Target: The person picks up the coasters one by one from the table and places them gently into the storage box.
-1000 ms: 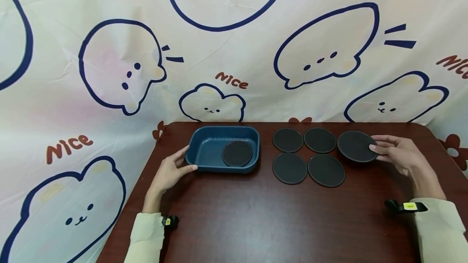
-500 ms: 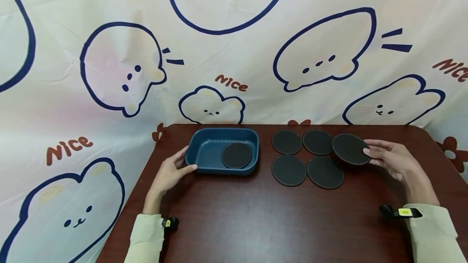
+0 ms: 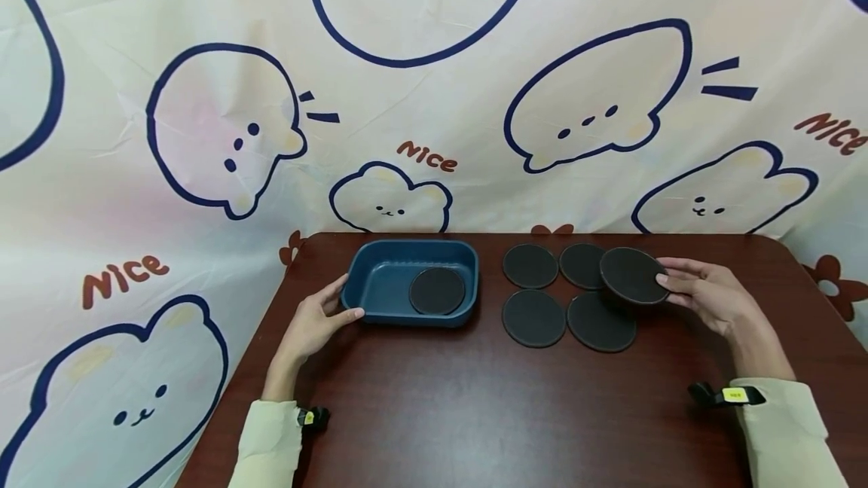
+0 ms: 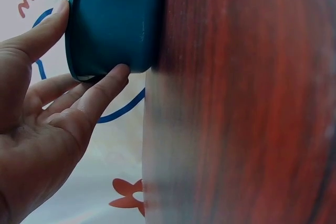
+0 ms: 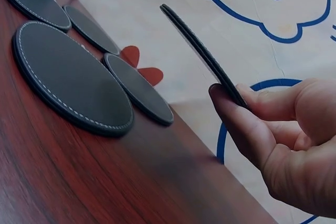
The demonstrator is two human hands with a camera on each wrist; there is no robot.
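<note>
At the left end of a blue rectangular container (image 3: pixel 380 285), my left hand (image 3: pixel 308 328) grips the near corner, thumb at the front rim and fingers round the side. A black round coaster (image 3: pixel 437 291) lies in the container's right part. My right hand (image 3: pixel 712 300) pinches another black coaster (image 3: pixel 632 275) by its right edge, between thumb and fingers. This coaster is raised and tilted, seen edge-on in the right wrist view. In the head view it overlaps the right-hand ones of several flat coasters (image 3: pixel 533 318), which lie in two rows and have pale stitching round their rims.
The dark red-brown wooden table (image 3: pixel 488 413) reaches back to a pale cloth backdrop (image 3: pixel 400 111) with blue cartoon outlines. A black device with a yellow label is strapped at each wrist. The coasters lie to the right of the container.
My right hand has moved left with the pinched coaster, which now overlaps the right-hand flat coasters more. My left hand stays at the container. The head view has shifted slightly.
</note>
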